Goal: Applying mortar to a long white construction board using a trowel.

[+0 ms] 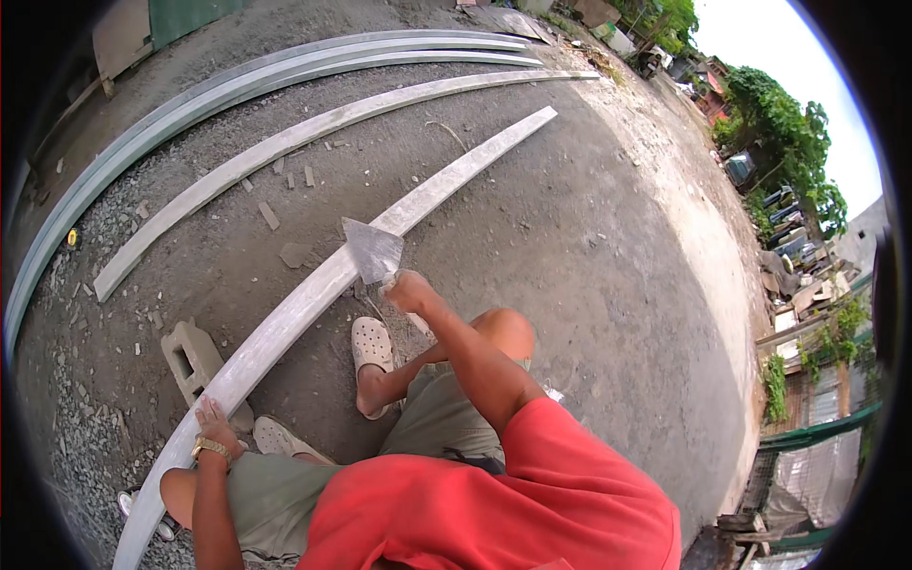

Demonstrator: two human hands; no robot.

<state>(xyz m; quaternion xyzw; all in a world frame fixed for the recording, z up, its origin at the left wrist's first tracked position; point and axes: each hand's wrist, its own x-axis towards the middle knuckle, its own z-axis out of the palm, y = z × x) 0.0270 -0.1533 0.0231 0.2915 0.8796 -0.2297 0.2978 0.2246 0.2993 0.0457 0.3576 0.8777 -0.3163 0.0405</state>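
A long, narrow, whitish-grey beam (294, 318) runs diagonally in front of me, from the lower left toward the upper middle. My right hand (408, 291) is closed around the handle of a trowel (373, 250). Its flat, pointed grey blade lies over the beam's middle, and I cannot tell whether it touches. Nearer to me, my left hand (218, 429) rests on the beam with its fingers laid out across the top face; a gold-coloured watch (211, 448) is on that wrist. Just beyond this hand, a grey hollow concrete block (193, 356) sits beside the beam, partly under it.
Another grey beam (275, 147) and a bundle of long greenish-grey bars (190, 106) lie farther off. Small broken pieces (269, 217) and gravel (76, 432) are scattered on the ground. At the right stands a mesh fence (807, 489) with piled scrap.
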